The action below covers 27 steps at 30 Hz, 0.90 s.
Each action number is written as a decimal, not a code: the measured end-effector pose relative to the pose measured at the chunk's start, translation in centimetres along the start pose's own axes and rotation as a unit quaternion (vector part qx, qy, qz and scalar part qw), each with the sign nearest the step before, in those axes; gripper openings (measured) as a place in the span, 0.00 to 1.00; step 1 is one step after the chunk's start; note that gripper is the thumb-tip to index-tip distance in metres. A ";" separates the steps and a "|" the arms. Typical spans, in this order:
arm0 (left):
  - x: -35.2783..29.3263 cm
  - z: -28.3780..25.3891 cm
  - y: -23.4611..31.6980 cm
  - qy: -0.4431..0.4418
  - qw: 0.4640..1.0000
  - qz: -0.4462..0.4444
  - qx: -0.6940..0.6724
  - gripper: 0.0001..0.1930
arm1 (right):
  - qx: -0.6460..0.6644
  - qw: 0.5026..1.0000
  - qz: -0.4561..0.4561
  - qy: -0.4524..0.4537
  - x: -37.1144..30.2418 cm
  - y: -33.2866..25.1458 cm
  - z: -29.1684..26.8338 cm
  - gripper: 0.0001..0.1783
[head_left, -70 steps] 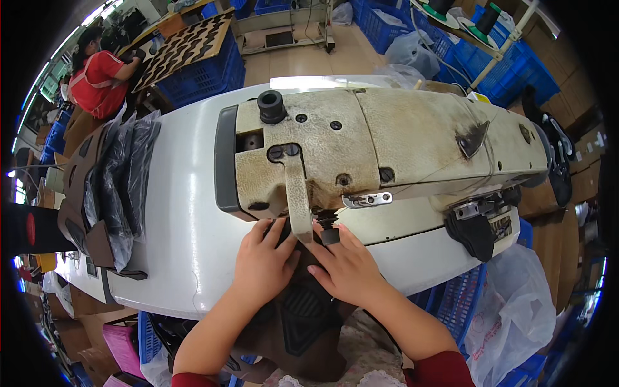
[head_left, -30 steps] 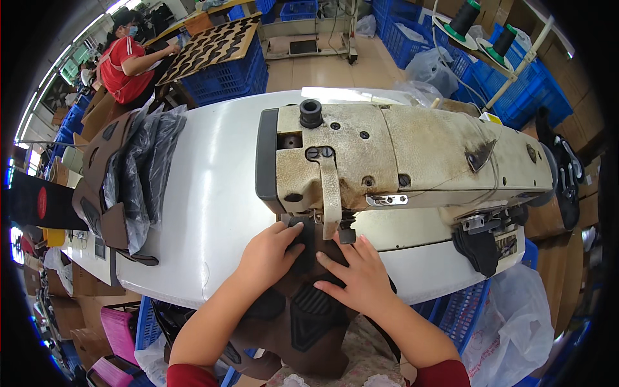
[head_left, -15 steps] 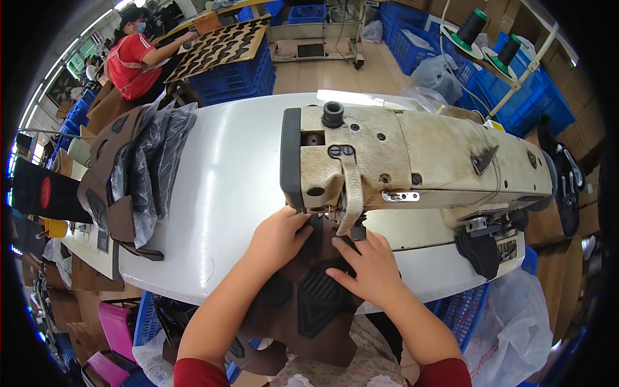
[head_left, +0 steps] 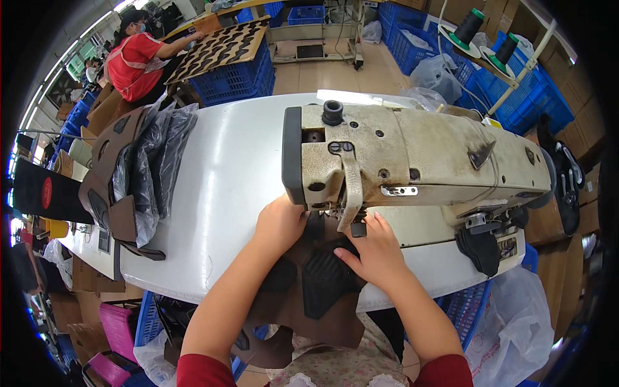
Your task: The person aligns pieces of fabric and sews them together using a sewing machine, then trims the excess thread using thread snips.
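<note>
- Panel (head_left: 335, 330): brown, with black patches (head_left: 322, 284). Its far end lies on the table (head_left: 219, 193), under the front of the machine (head_left: 412, 151). Its near end hangs past the table edge, in front of my apron (head_left: 322, 359).
- Left hand (head_left: 278, 224): I set it at the left side of the panel, close against the machine front. My fingers run out of view there; I cannot tell whether they press flat or pinch.
- Right hand (head_left: 379, 251): I lay it at the right side of the panel, beside the black knob (head_left: 358, 230). My thumb is spread away from the fingers and rests at a patch. The visible fingers lie nearly together, pointing forward; the knob hides part of the rest.
- Step in hand, as I judge it: guiding the panel under the machine for stitching. The lever (head_left: 351, 193) blocks my view of the needle area, so no seam can be checked.
- Next move, as I judge it: this calls for even pressure from both hands, a flat panel at the stitching point, fingertips clear of the needle area, and the hanging end free of the table edge.
</note>
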<state>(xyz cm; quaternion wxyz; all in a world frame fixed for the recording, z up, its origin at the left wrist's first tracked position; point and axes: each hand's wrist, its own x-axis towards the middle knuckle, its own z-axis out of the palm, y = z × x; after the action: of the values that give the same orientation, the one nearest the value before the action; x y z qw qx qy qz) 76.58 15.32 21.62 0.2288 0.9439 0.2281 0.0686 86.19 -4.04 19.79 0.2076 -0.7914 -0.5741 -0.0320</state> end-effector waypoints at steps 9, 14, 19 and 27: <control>1.7 2.3 -2.1 0.126 0.990 0.058 -0.028 0.07 | 0.009 1.000 0.003 0.028 1.1 0.8 0.6 0.19; 3.2 3.0 -3.3 0.138 0.987 0.084 -0.016 0.07 | 0.022 0.999 0.013 0.020 1.7 1.0 0.5 0.16; 4.0 2.9 -3.8 0.141 0.985 0.103 -0.003 0.06 | 0.036 0.996 0.023 0.077 2.3 0.8 0.7 0.14; 4.7 2.9 -4.0 0.136 0.985 0.108 0.017 0.11 | 0.037 0.997 0.057 0.037 2.4 1.2 1.2 0.12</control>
<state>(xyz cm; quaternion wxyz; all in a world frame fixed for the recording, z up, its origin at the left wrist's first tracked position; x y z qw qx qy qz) 79.79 19.53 17.32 0.1706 0.9485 0.1553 0.2170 87.90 -1.75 19.07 0.2588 -0.8131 -0.5207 -0.0281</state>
